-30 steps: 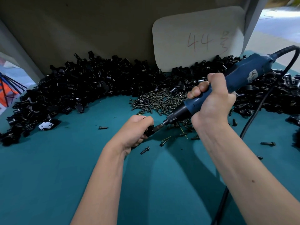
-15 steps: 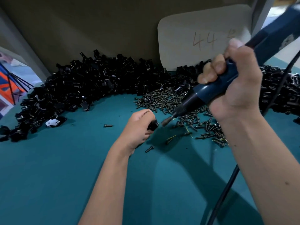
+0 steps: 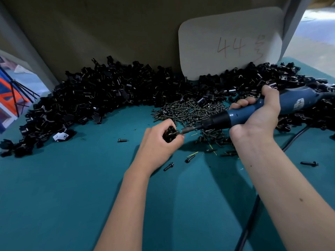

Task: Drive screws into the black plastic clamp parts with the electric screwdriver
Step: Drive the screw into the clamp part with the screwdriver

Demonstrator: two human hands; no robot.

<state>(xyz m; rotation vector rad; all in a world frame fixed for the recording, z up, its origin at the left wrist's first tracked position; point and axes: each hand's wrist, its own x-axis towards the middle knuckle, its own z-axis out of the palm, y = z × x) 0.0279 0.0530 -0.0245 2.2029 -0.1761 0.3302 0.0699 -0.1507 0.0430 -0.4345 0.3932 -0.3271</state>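
Observation:
My left hand (image 3: 159, 142) grips a small black clamp part (image 3: 170, 135) just above the teal table. My right hand (image 3: 257, 116) is wrapped round the blue electric screwdriver (image 3: 241, 115), which lies almost level and points left. Its bit tip (image 3: 182, 131) meets the screw head on the clamp part. A heap of dark screws (image 3: 190, 111) lies just behind the hands. A long pile of black clamp parts (image 3: 101, 95) runs along the back of the table.
Loose screws (image 3: 168, 166) lie scattered on the teal table (image 3: 72, 196) around my hands. The screwdriver's black cord (image 3: 248, 230) trails down at the right. A white card (image 3: 230, 42) marked 44 leans on the back wall.
The screwdriver was lifted high and away from the clamp part half a second ago. It has come back down, now lies flatter, and its bit is on the screw again.

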